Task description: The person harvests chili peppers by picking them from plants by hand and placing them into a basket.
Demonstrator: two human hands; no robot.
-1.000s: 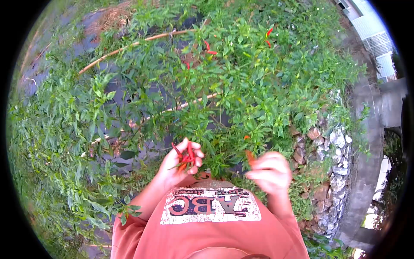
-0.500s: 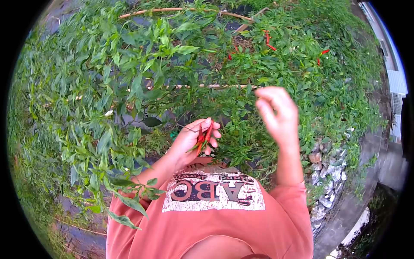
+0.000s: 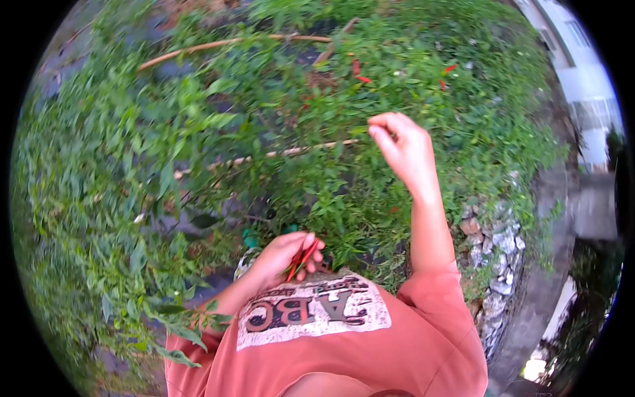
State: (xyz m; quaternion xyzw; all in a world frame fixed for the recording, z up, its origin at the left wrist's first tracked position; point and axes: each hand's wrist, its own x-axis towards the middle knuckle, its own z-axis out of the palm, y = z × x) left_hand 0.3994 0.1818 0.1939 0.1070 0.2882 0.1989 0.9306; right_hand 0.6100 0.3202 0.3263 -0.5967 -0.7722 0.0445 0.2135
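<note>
The red peppers [image 3: 303, 259] are in the left hand [image 3: 284, 257], low in front of the chest, just beyond the printed lettering of the shirt [image 3: 370, 347]. They lie slantwise between the thumb and the bent fingers, which are closed loosely around them, with some green showing among the red. The left forearm runs inward from the lower left, and a leafy branch [image 3: 177, 323] overlaps it near the sleeve. A green object [image 3: 249, 238], too unclear to name, is near the back of this hand.

The right hand [image 3: 403, 147] is well apart from the left, reached forward over the plants [image 3: 344, 188]. Its elbow is out to the side, the forearm points almost straight ahead, and the wrist turns inward. The fingers are curled, with the thumb drawn near them; whether their tips meet or grip anything, I cannot tell.

More red peppers [image 3: 357, 67] show among the leaves beyond the right hand. A pale pole [image 3: 291, 152] crosses the plants to its left. Pale stones [image 3: 504, 241] lie to the right of the right arm, beside a grey path [image 3: 537, 271].
</note>
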